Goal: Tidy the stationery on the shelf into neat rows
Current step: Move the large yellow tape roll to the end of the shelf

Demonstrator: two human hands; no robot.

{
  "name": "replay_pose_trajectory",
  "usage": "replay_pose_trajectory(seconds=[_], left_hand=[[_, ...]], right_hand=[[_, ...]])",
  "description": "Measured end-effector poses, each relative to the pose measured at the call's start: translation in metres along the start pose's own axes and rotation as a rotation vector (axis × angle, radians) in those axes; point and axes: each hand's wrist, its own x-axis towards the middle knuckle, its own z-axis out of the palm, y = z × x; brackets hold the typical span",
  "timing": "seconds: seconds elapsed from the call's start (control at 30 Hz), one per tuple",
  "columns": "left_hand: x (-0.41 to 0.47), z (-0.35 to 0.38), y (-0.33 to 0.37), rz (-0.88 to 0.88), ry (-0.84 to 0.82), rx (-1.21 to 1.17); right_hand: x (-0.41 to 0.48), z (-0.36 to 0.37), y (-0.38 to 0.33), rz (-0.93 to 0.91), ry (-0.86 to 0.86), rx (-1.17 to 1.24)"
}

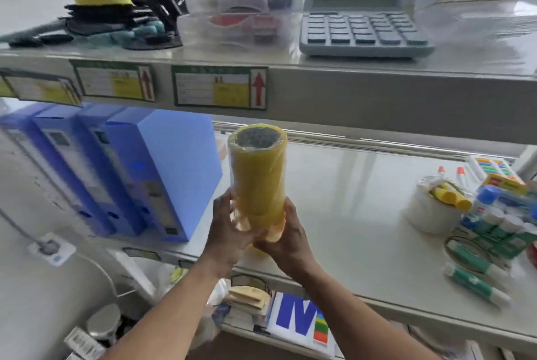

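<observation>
Head view: left hand (225, 228) and right hand (286, 239) clasped around lower end of yellow tape stack (257, 176), held upright above middle shelf (348, 199), forearms angled inward.

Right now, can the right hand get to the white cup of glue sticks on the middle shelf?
Probably, but not yet: the right hand and left hand both grip the wrapped yellow tape stack. The shelf surface between it and the white cup looks bare.
</observation>
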Motion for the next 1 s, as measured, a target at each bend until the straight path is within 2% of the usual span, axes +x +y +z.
replay_pose_trajectory(seconds=[0.1,0.3,0.47,0.67,1.0], left_hand=[[0.012,-0.008,0.000,0.045,-0.065,0.027],[0.035,-0.027,-0.001,0.022,-0.134,-0.011],[0.047,-0.036,-0.005,-0.013,-0.060,-0.007],[0.054,-0.049,-0.015,-0.023,-0.104,-0.038],[0.054,-0.053,-0.015,-0.016,-0.068,-0.104]], right_hand=[[0.007,0.006,-0.001,0.022,-0.010,0.007],[0.027,0.006,-0.018,0.009,-0.073,0.027],[0.040,0.014,-0.024,0.014,-0.072,0.038],[0.047,0.024,-0.026,0.003,-0.081,0.040],[0.049,0.033,-0.022,0.020,-0.086,0.053]])
